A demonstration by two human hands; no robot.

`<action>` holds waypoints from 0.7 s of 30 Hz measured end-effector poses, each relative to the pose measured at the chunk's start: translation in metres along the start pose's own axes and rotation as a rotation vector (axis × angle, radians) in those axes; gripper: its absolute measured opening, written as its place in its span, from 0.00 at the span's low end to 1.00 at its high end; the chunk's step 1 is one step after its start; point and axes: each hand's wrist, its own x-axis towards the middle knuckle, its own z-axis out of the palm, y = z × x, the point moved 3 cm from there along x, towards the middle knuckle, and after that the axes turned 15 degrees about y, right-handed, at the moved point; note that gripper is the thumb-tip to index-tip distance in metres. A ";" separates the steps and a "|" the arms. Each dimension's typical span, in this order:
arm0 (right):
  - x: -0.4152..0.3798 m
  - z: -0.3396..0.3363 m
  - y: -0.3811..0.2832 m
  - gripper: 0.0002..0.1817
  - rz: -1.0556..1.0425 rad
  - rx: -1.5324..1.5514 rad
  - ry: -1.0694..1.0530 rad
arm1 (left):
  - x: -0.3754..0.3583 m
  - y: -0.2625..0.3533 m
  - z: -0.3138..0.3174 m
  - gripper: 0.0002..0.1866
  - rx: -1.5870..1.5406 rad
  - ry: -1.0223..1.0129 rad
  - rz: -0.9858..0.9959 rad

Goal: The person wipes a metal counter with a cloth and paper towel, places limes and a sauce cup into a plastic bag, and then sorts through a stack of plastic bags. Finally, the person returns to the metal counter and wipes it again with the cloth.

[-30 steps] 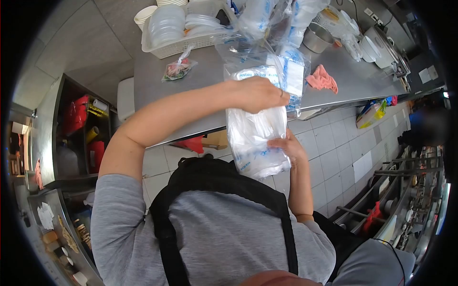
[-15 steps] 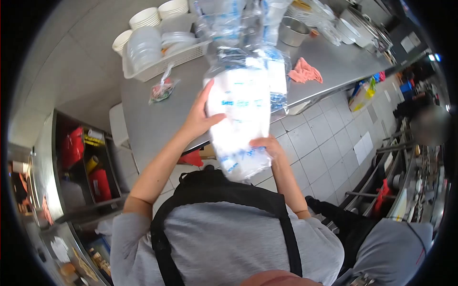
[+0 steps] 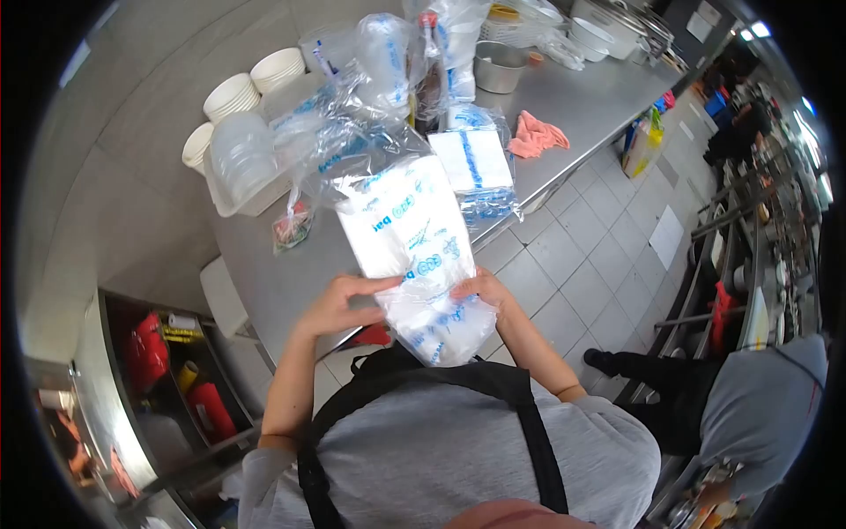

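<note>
A clear plastic bag with blue print [image 3: 414, 225], packed with a flat white stack whose kind I cannot make out, slopes from the table's front edge down toward my apron. My right hand [image 3: 483, 291] grips its right edge near the lower end, thumb on top. At its left edge, my left hand [image 3: 346, 304] holds the pack with fingertips on the printed face; some fingers are hidden. The bag's loose upper end spreads crumpled over the table. Just beyond lies another white pack in printed plastic [image 3: 471, 163].
The steel table [image 3: 291, 291] carries stacked white tubs [image 3: 231, 97], a basket of clear lids [image 3: 238, 150], a small knotted bag [image 3: 291, 227], a pink cloth [image 3: 538, 134] and a metal pot [image 3: 500, 67]. A co-worker [image 3: 758, 414] stands at right, beside shelving. An open cabinet [image 3: 176, 370] is at left.
The pack has come lower and tilted, its top leaning left, with its loose bag end now spread toward the basket. My left hand has slid down from the upper left edge to near the lower end.
</note>
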 end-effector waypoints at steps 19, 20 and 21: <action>-0.049 -0.143 -0.069 0.42 -0.284 -0.102 0.498 | 0.170 -0.056 0.185 0.32 -0.776 -0.003 -0.561; -0.052 -0.164 -0.079 0.43 -0.295 -0.105 0.534 | 0.182 -0.055 0.202 0.32 -0.772 -0.001 -0.549; -0.057 -0.181 -0.084 0.43 -0.316 -0.045 0.488 | 0.191 -0.053 0.214 0.32 -0.764 0.005 -0.542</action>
